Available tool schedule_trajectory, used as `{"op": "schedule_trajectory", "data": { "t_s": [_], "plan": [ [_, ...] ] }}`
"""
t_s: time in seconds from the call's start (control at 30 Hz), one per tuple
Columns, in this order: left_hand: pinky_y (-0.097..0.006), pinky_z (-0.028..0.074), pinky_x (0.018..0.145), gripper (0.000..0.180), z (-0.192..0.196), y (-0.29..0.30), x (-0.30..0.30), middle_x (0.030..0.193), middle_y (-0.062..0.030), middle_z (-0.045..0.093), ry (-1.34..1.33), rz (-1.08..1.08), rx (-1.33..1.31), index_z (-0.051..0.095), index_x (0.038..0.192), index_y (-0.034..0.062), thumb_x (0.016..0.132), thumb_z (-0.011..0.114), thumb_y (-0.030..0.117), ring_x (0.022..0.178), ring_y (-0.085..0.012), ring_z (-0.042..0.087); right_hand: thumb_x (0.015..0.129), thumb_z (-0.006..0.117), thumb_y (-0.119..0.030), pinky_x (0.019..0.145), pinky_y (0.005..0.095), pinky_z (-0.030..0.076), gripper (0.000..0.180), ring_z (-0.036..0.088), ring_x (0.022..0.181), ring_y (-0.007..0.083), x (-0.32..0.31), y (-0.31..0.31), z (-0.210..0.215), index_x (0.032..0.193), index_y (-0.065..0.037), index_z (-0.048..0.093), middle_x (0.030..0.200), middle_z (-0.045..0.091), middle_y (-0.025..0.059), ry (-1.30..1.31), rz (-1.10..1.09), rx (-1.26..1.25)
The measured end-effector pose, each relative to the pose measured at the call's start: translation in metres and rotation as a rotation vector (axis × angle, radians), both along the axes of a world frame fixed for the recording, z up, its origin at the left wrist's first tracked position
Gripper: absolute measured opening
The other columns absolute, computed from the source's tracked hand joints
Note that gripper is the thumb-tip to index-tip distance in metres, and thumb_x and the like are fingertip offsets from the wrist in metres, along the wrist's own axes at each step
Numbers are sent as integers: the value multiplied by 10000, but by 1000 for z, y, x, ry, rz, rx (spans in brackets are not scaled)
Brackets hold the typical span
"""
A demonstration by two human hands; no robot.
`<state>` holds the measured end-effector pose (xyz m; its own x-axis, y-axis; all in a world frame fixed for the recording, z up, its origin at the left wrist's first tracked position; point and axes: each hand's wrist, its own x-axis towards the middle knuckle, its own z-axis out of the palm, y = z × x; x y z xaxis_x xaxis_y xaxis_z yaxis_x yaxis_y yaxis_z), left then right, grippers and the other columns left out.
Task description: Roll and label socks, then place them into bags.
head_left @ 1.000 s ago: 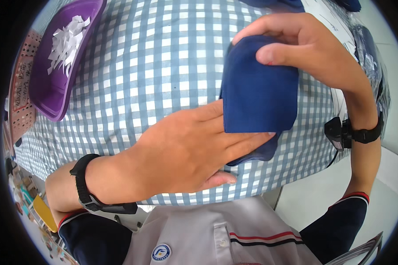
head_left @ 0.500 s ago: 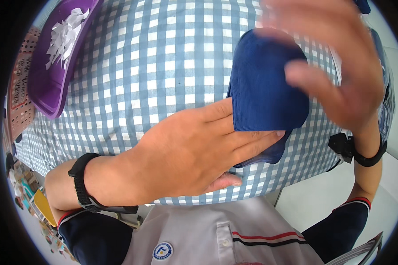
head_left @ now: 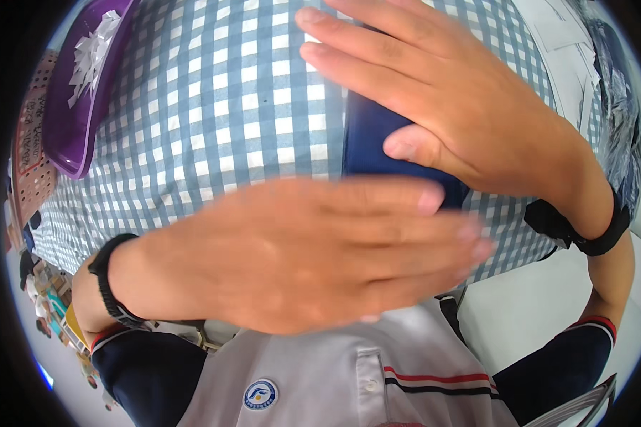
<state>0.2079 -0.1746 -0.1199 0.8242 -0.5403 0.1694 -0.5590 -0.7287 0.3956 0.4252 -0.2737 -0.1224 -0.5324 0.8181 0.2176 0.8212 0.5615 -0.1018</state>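
Observation:
A folded piece of dark blue fabric (head_left: 374, 139) lies on the table, right of the middle, and my hands cover much of it. Across its upper part stretches my right hand (head_left: 452, 96), palm down with fingers extended. Lower down, my left hand (head_left: 285, 249) is blurred at the fingertips. Its fingers point right, flat and straight, over the near end of the fabric. Whether the left palm touches the fabric cannot be made out. Neither hand grips anything.
A blue-and-white checked cloth (head_left: 228, 128) covers the table. At the far left stands a purple tray (head_left: 64, 153) with white paper scraps (head_left: 95, 53), beside a pink perforated basket (head_left: 30, 171). White papers (head_left: 563, 53) and clear plastic wrapping (head_left: 619, 121) lie at the right.
My left hand has come out from under the fabric's upper layer and now lies over its near end. The right hand has moved left and down onto the fabric.

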Motion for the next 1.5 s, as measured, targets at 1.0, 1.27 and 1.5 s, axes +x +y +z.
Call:
{"op": "schedule_trajectory", "data": {
  "t_s": [1.0, 1.27, 1.5],
  "plan": [
    [-442, 364, 1192, 540, -27, 25, 31, 1312, 88, 629, -289, -22, 29, 647, 1320, 187, 866, 578, 471, 1335, -207, 525, 834, 600, 3, 991, 447, 562, 302, 696, 1078, 346, -74, -53, 76, 1105, 105, 685, 1147, 695, 237, -219, -602, -376],
    [-427, 280, 1245, 523, -23, 15, 23, 1475, 29, 562, -123, -1, -40, 589, 1415, 123, 978, 447, 374, 1402, -143, 479, 739, 706, 135, 719, 293, 547, 223, 705, 791, 278, -17, -32, 62, 947, 65, 663, 892, 684, 164, 680, -761, -543],
    [-395, 329, 1227, 492, -28, 3, 12, 1440, -5, 592, -106, 79, -111, 594, 1403, 94, 968, 490, 300, 1355, -155, 533, 737, 707, 137, 715, 295, 544, 215, 695, 794, 279, -18, -42, 46, 935, 69, 657, 903, 678, 168, 463, -592, -277]
  ]
}}
